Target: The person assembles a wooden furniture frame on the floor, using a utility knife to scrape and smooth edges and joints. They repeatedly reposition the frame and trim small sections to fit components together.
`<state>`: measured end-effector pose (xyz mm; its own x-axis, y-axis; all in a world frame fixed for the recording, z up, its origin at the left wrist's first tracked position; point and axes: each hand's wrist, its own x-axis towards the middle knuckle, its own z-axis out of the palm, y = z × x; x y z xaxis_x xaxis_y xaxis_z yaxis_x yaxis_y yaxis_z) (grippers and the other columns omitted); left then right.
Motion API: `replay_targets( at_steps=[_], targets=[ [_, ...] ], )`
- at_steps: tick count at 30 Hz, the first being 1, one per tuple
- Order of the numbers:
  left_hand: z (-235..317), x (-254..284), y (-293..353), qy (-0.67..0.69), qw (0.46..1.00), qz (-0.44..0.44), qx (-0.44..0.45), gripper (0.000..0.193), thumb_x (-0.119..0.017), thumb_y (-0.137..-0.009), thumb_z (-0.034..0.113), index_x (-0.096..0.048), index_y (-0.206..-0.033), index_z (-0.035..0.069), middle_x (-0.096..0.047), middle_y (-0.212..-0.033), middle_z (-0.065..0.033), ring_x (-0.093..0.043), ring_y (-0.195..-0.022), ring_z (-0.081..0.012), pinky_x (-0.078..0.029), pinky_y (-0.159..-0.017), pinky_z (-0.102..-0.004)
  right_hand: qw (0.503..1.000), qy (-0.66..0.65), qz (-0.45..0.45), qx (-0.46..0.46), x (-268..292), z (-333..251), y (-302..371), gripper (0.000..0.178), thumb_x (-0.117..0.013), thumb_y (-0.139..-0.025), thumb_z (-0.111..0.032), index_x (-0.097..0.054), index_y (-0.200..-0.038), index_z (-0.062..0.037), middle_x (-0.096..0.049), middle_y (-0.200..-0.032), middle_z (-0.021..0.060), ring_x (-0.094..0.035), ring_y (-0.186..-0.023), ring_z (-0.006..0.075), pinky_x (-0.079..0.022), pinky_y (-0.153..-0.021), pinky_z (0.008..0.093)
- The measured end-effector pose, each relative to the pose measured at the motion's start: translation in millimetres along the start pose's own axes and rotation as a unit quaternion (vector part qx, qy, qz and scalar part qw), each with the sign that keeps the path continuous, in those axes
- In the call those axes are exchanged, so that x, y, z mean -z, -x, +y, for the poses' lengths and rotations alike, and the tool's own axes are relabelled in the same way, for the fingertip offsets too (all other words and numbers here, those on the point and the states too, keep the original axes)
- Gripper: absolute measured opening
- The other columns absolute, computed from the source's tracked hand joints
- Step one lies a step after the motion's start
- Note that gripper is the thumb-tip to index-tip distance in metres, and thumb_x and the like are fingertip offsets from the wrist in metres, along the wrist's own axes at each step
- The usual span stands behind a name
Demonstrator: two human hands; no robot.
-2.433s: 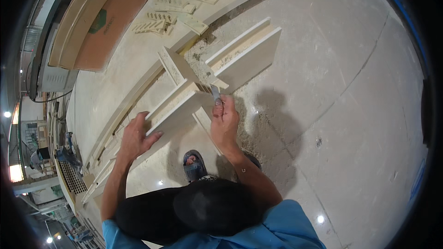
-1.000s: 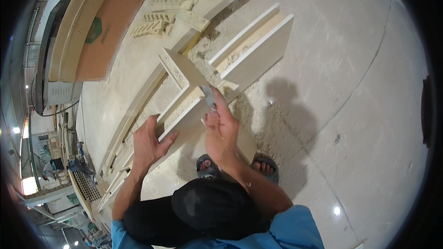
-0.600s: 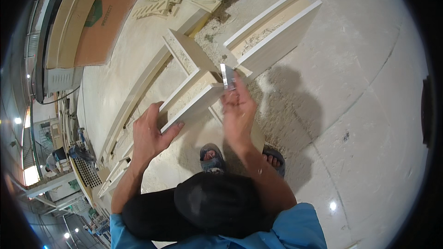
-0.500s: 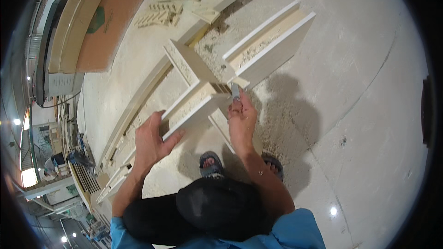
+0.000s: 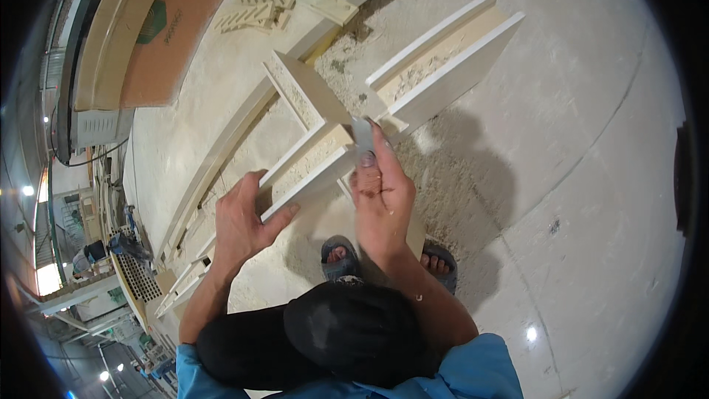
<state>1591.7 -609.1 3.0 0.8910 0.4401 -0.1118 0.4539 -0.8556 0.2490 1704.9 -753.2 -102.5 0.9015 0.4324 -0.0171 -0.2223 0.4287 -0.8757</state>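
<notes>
My left hand (image 5: 244, 223) clasps the near end of a pale, U-shaped channel piece (image 5: 314, 191), fingers over one wall and thumb along the other. Shavings lie inside the channel. My right hand (image 5: 385, 203) grips a flat grey metal blade (image 5: 362, 134), thumb and fingers pressed on it. The blade stands at the far end of the channel piece; whether its edge touches the end cannot be told. Beyond that end lies a similar channel piece (image 5: 314, 96), and a third one (image 5: 461, 66) sits farther right with shavings in it.
A long curved pale frame (image 5: 214, 155) runs along the left. Behind it lie several small slotted pale parts (image 5: 251, 15) and a brown board (image 5: 181, 33). Sawdust covers the floor (image 5: 443, 177) around my sandalled feet. A person (image 5: 88, 255) is far off at left.
My right hand has moved up and slightly left with the blade, which now stands upright at the channel's far end. My left hand keeps its hold.
</notes>
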Motion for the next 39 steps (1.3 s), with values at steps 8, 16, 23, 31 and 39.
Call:
replay_targets(
  at_steps=[8, 16, 23, 31, 39],
  targets=[
    [0, -2, 0, -0.006, 0.999, 0.031, -0.023, 0.054, -0.082, -0.075, 0.034, -0.059, -0.111, -0.001, -0.067, -0.082, -0.0198, -0.067, -0.07, -0.0371, -0.053, -0.063, -0.0421, 0.974, 0.036, 0.11, -0.195, 2, 3, -6, 0.06, -0.043, -0.087, 0.01, -0.047, -0.145, 0.0007, -0.051, -0.072, 0.0006, -0.047, -0.068, 0.0075, -0.045, -0.067, 0.0223],
    [-1, -2, 1, 0.001, 1.0, 0.025, -0.007, 0.053, -0.08, -0.076, 0.034, -0.06, -0.111, 0.0, -0.066, -0.082, -0.0198, -0.067, -0.072, -0.0368, -0.053, -0.065, -0.0422, 0.976, 0.196, 0.088, -0.041, 4, 17, 4, 0.056, -0.049, -0.083, 0.005, -0.051, -0.139, 0.0013, -0.046, -0.062, 0.0103, -0.048, -0.054, 0.0202, -0.045, -0.056, 0.0308],
    [1, -2, 0, 0.01, 1.0, 0.014, 0.022, 0.055, -0.081, -0.076, 0.032, -0.059, -0.114, 0.0, -0.067, -0.083, -0.0206, -0.067, -0.072, -0.0384, -0.053, -0.066, -0.0422, 0.988, 0.146, 0.045, -0.019, 9, 19, -2, 0.052, -0.044, -0.086, 0.011, -0.054, -0.137, 0.0016, -0.05, -0.062, 0.0056, -0.049, -0.059, 0.0122, -0.045, -0.058, 0.0286],
    [3, 0, 3, 0.004, 0.999, -0.004, 0.04, 0.053, -0.082, -0.075, 0.032, -0.06, -0.112, 0.0, -0.067, -0.082, -0.0193, -0.068, -0.071, -0.0347, -0.053, -0.064, -0.0417, 0.991, 0.12, -0.046, -0.031, 5, -1, 0, 0.039, -0.043, -0.105, -0.004, -0.049, -0.144, 0.0014, -0.047, -0.082, -0.005, -0.038, -0.07, 0.0027, -0.034, -0.06, 0.0181],
    [0, -3, 3, -0.008, 0.999, 0.041, -0.022, 0.056, -0.082, -0.074, 0.031, -0.059, -0.115, 0.0, -0.068, -0.084, -0.0202, -0.067, -0.071, -0.0372, -0.053, -0.066, -0.0415, 0.978, 0.174, 0.024, -0.115, 11, 9, -1, 0.043, -0.048, -0.098, -0.003, -0.052, -0.141, -0.0029, -0.069, -0.089, 0.0244, -0.068, -0.079, 0.02, -0.053, -0.073, 0.0333]
  ],
)
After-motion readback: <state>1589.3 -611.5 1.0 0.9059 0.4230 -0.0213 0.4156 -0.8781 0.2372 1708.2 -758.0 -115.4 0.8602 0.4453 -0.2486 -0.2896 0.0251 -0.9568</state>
